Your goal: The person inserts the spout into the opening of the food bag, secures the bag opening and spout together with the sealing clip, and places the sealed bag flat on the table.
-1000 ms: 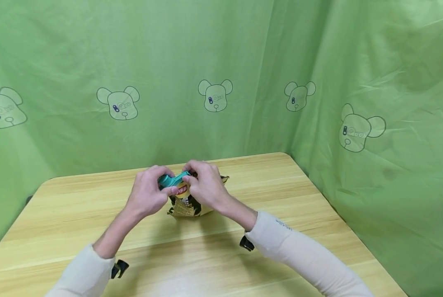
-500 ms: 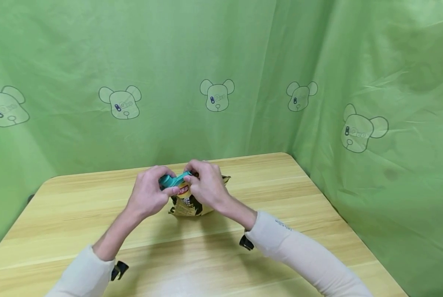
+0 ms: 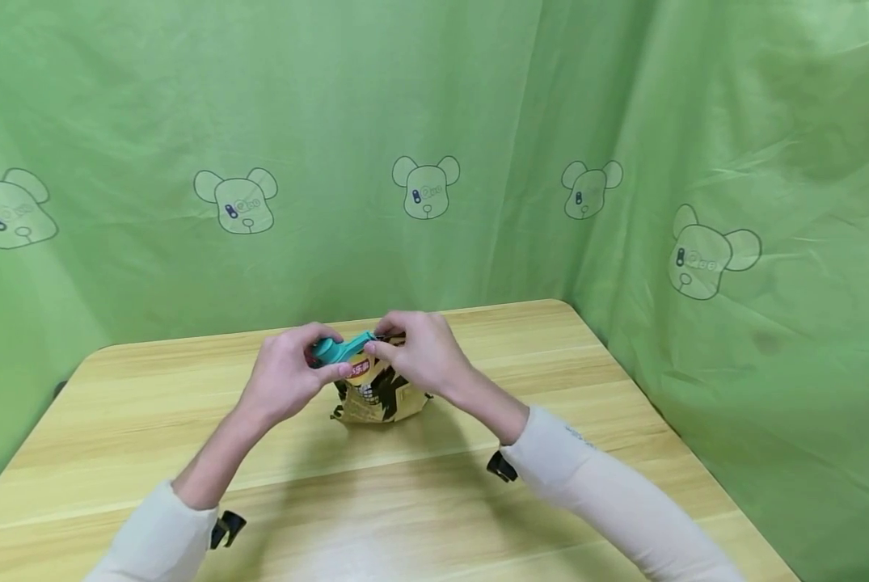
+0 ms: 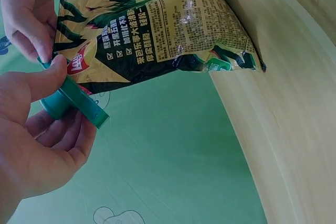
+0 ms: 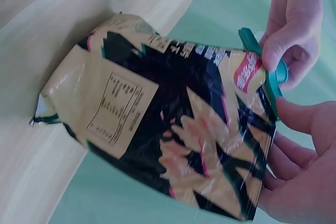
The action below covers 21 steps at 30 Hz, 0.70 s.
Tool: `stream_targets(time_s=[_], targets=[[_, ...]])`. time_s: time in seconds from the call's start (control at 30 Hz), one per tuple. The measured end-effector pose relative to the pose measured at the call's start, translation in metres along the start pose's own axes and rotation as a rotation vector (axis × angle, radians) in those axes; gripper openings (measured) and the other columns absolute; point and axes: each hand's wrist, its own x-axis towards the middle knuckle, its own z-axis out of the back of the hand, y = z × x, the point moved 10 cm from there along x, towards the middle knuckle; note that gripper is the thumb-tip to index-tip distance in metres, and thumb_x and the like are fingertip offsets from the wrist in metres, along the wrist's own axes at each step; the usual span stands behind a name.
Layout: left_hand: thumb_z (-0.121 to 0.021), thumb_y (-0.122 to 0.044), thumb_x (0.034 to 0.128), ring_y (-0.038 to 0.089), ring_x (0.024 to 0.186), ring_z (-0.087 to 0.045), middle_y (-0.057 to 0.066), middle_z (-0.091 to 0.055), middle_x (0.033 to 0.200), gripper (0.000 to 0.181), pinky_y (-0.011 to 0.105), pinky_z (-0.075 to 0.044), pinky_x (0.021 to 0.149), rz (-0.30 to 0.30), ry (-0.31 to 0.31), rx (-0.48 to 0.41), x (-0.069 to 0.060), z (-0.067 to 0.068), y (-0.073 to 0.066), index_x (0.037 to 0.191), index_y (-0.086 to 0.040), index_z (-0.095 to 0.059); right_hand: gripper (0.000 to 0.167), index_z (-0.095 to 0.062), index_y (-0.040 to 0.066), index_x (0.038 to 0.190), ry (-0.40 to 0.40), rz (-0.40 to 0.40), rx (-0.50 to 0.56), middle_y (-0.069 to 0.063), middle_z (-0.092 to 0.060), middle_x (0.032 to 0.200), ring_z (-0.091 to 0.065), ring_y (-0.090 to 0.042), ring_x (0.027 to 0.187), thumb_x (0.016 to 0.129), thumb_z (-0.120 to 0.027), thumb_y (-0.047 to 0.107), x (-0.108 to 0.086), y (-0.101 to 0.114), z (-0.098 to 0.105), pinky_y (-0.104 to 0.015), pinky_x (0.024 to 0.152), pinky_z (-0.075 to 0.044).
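A gold-and-black chip bag stands on the table, its top edge up between both hands. Across that edge lies a teal bag clip with a round knob on its side, also seen in the left wrist view as a green clip. My left hand grips the clip at the knob, thumb in front and fingers behind. With thumb and fingers, my right hand pinches the bag's top edge at the clip's other end; in the right wrist view its fingers are partly hidden behind the bag.
The wooden table extends around the bag on all sides. Green curtains printed with bear heads hang behind it and along the sides. A black band mount sits under the right sleeve, another mount under the left.
My right hand has slid to the right along the bag's top, and its forearm has moved with it. More of the bag's front shows. The left hand and clip have barely moved.
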Motion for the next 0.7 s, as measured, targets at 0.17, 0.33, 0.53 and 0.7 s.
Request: stream_targets(time_s=[0.17,0.33,0.53,0.7], targets=[[-0.089,-0.027,0.0791,0.015,0.069,-0.064,0.006,-0.072,0.089,0.036,0.029,-0.054,0.060,0.027,0.012,-0.016,-0.001,0.000,0.005,0.107,-0.011,-0.071,0.013,-0.077,0.010,0.100,0.021,-0.022,-0.051,-0.002,-0.077,0.093,-0.067,-0.013,0.073,0.090,-0.078,0.019,-0.003,-0.012,0.006,-0.029,0.068,-0.056],[-0.089,-0.029,0.0788,0.015,0.070,-0.064,0.004,-0.071,0.088,0.036,0.029,-0.053,0.061,0.034,0.019,-0.022,-0.002,0.001,0.010,0.104,-0.011,-0.071,0.016,-0.078,0.010,0.102,0.023,-0.056,-0.111,-0.003,-0.078,0.098,-0.069,-0.016,0.076,0.088,-0.079,0.019,-0.008,-0.030,0.011,-0.036,0.076,-0.056],[-0.088,-0.030,0.0797,0.013,0.072,-0.066,0.001,-0.073,0.086,0.033,0.029,-0.053,0.062,0.053,0.026,-0.024,-0.004,0.002,0.019,0.102,-0.012,-0.072,0.014,-0.076,0.012,0.101,0.017,-0.072,-0.135,-0.001,-0.077,0.095,-0.057,-0.010,0.061,0.090,-0.076,0.019,-0.017,-0.050,0.017,-0.033,0.067,-0.051],[-0.087,-0.030,0.0813,0.012,0.076,-0.070,0.001,-0.075,0.090,0.033,0.031,-0.056,0.065,0.077,0.038,-0.023,-0.006,0.003,0.024,0.105,-0.012,-0.072,0.021,-0.074,0.011,0.108,0.003,-0.111,-0.132,-0.003,-0.076,0.100,-0.065,-0.016,0.076,0.090,-0.075,0.020,-0.025,-0.067,0.021,-0.035,0.074,-0.054]])
